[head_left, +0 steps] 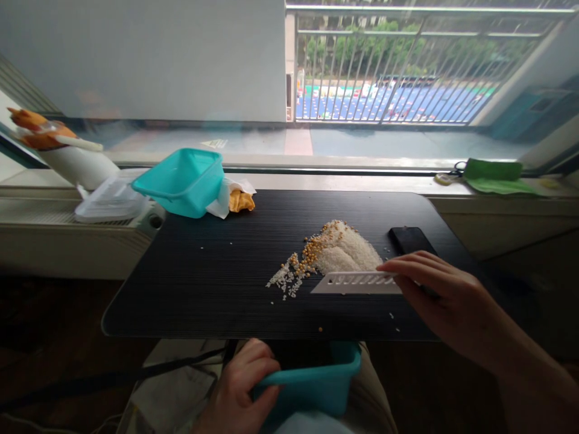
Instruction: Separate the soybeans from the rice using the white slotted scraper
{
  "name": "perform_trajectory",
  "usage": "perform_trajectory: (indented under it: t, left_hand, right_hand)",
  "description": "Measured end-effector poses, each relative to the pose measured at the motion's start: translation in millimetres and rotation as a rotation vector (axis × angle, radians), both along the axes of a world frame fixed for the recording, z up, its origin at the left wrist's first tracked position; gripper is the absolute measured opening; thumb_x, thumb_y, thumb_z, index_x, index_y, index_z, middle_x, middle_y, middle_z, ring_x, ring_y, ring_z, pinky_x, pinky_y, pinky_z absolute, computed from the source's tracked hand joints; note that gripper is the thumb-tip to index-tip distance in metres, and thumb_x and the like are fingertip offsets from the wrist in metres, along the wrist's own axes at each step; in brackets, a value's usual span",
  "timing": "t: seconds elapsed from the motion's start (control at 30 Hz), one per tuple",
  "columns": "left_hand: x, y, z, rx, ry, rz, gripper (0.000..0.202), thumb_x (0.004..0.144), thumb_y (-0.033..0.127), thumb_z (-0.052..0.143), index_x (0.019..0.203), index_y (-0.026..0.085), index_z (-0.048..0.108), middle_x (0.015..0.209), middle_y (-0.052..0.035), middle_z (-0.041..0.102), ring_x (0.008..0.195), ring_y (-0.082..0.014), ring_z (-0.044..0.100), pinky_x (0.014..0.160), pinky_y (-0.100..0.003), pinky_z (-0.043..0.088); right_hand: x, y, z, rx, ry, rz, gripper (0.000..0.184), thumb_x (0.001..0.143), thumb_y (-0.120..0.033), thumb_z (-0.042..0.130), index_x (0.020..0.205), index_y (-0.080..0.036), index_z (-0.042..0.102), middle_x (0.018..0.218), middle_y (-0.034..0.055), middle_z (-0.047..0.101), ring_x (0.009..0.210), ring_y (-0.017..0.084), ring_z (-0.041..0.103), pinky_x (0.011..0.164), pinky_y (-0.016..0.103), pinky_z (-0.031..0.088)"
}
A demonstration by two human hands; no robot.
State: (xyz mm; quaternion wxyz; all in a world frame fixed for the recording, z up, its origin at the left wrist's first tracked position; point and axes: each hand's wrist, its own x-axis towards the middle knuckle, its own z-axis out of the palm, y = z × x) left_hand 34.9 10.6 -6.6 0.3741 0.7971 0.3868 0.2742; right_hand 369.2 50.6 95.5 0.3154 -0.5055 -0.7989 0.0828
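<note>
My right hand (441, 295) grips a white slotted plastic blade (357, 283), laid flat on the black table (203, 271) at the near side of a pile of white rice and yellow beans (335, 250). My left hand (242, 386) is closed on the rim of a teal tub (316, 386) held below the table's front edge, over my lap. Loose grains lie scattered left of the pile and near the front edge.
A second teal tub (181, 181) sits tilted at the table's back left, beside a clear lid (111, 199) and a wrapper with something orange (239, 200). A black phone (409, 239) lies right of the pile. A green cloth (495, 176) rests on the windowsill.
</note>
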Motion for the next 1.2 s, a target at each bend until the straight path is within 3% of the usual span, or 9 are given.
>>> perform_trajectory:
  t: [0.17,0.43,0.6,0.83,0.93,1.07,1.2]
  left_hand:
    - [3,2,1.5,0.018,0.007,-0.001,0.022,0.091,0.010,0.055,0.075,0.017,0.068,0.074,-0.0049,0.065,0.074,-0.0188,0.064,0.065,-0.026,0.051]
    - [1,0,1.0,0.002,0.007,0.007,0.020,0.090,0.011,0.057,0.077,0.018,0.070,0.076,-0.0051,0.065,0.075,-0.0195,0.065,0.066,-0.026,0.052]
    - [2,0,0.4,0.005,0.005,0.008,0.020,0.090,0.011,0.056,0.077,0.018,0.070,0.077,-0.0053,0.065,0.076,-0.0197,0.065,0.066,-0.027,0.052]
    - [1,1,0.0,0.029,-0.016,-0.010,0.020,0.092,0.012,0.056,0.078,0.018,0.070,0.075,-0.0051,0.066,0.076,-0.0199,0.064,0.066,-0.027,0.052]
    - [0,0,-1.5,0.029,-0.010,0.002,0.020,0.090,0.011,0.056,0.077,0.018,0.070,0.075,-0.0053,0.066,0.074,-0.0194,0.065,0.065,-0.027,0.053]
    - [0,-1,-1.7,0.017,-0.001,0.023,0.018,0.085,0.009,0.057,0.076,0.018,0.070,0.074,-0.0045,0.064,0.072,-0.0185,0.065,0.062,-0.025,0.052]
    - [1,0,-1.0,0.034,-0.006,0.019,0.019,0.083,0.008,0.056,0.074,0.019,0.068,0.073,-0.0042,0.064,0.073,-0.0193,0.064,0.063,-0.026,0.052]
  right_hand:
    - [7,-27,-7.8,-0.074,-0.008,-0.027,0.025,0.097,-0.012,0.053,0.110,-0.028,0.066,0.098,-0.0004,0.071,0.089,0.013,0.067,0.075,0.022,0.053]
    - [7,-9,-22.8,0.015,0.032,-0.200,0.023,0.096,-0.011,0.053,0.109,-0.022,0.068,0.099,0.0043,0.070,0.090,0.016,0.066,0.079,0.028,0.053]
    - [3,-17,-22.8,-0.050,0.020,-0.152,0.023,0.096,-0.012,0.053,0.107,-0.025,0.068,0.099,0.0022,0.070,0.088,0.015,0.066,0.074,0.025,0.054]
    - [-10,-34,-6.9,-0.184,0.055,0.015,0.028,0.097,-0.011,0.053,0.110,-0.032,0.065,0.094,-0.0036,0.071,0.085,0.011,0.067,0.071,0.018,0.053]
    - [-17,-19,-0.3,-0.093,0.041,-0.029,0.027,0.096,-0.010,0.053,0.110,-0.028,0.066,0.097,-0.0006,0.072,0.088,0.013,0.067,0.073,0.022,0.053]
    - [-36,26,5.8,0.049,0.005,-0.067,0.027,0.092,-0.005,0.052,0.106,-0.020,0.070,0.097,0.0052,0.074,0.091,0.019,0.067,0.080,0.030,0.053]
    - [-56,71,7.5,0.057,-0.048,-0.006,0.030,0.091,-0.006,0.049,0.106,-0.017,0.072,0.098,0.0087,0.076,0.091,0.023,0.068,0.079,0.035,0.053]
